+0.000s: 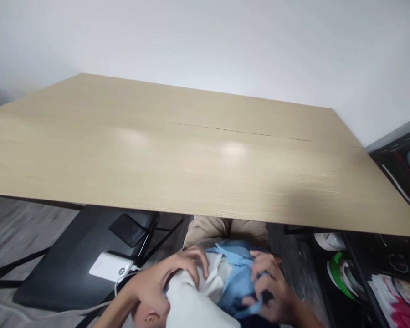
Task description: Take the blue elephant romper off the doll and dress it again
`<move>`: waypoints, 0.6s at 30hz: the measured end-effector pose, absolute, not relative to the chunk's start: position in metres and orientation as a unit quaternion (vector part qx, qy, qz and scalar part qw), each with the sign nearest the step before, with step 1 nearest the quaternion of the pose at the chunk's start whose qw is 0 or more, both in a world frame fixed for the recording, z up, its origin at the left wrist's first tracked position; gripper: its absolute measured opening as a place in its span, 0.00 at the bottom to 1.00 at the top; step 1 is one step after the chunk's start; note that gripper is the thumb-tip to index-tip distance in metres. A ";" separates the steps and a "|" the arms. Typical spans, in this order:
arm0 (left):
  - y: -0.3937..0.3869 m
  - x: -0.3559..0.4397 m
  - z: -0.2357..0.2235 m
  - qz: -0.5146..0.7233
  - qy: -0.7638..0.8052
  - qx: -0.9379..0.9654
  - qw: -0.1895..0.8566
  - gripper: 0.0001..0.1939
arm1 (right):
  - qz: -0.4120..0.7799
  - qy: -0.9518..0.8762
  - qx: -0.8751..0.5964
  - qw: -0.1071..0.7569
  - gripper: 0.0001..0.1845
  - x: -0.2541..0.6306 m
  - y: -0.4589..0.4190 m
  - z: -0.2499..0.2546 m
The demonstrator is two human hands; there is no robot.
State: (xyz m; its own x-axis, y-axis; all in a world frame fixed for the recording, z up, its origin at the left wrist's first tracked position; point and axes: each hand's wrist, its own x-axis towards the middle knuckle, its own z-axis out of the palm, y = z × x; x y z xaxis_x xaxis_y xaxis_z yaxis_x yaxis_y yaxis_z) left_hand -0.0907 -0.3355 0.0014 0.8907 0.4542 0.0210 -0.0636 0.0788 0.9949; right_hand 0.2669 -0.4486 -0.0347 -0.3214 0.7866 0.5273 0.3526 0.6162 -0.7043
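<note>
On the lap, below the table's front edge, lie a white cloth (200, 303) and a light blue cloth (238, 280) with loose, strip-like ends. My left hand (182, 269) curls its fingers over the white cloth and grips it. Gathered in my right hand (271, 287) is part of the blue cloth, pinched between bent fingers and thumb. Under my left wrist shows a rounded doll-like head (152, 314) with an ear; the rest of it is hidden by the cloth and the frame edge.
A wooden table (191, 159) stretches ahead to a white wall. At left, a black folding chair (64, 264) bears a dark phone (128, 230) and a white power bank (111, 267) with a cable. A black shelf with several items, including a green-rimmed roll (338, 273), stands at right.
</note>
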 end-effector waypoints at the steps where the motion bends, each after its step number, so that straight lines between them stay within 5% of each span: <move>1: -0.335 -0.091 0.004 0.173 0.144 0.654 0.722 0.27 | 0.297 -0.748 -0.392 0.447 0.06 0.266 -0.441 -0.034; 4: -0.333 -0.093 0.009 0.130 0.167 0.640 0.738 0.31 | 0.492 -0.657 -0.424 0.383 0.23 0.260 -0.406 -0.025; 7: -0.337 -0.093 0.006 0.084 0.344 0.663 0.659 0.29 | 0.618 -0.623 -0.411 0.246 0.21 0.240 -0.363 -0.018; 11: -0.345 -0.088 0.003 0.020 0.537 0.681 0.498 0.31 | 0.613 -0.677 -0.398 0.087 0.18 0.197 -0.319 -0.031; 18: -0.348 -0.083 0.004 -0.079 0.575 0.675 0.456 0.30 | 0.582 -0.677 -0.450 0.029 0.11 0.143 -0.289 -0.065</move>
State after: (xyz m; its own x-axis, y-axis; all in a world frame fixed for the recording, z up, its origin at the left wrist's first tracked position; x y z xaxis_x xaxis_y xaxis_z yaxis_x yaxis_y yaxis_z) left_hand -0.0828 -0.3480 0.0045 0.3263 0.7031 -0.6318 0.8480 0.0774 0.5242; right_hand 0.1435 -0.2894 -0.0653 -0.5938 0.6423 -0.4846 0.5747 -0.0829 -0.8142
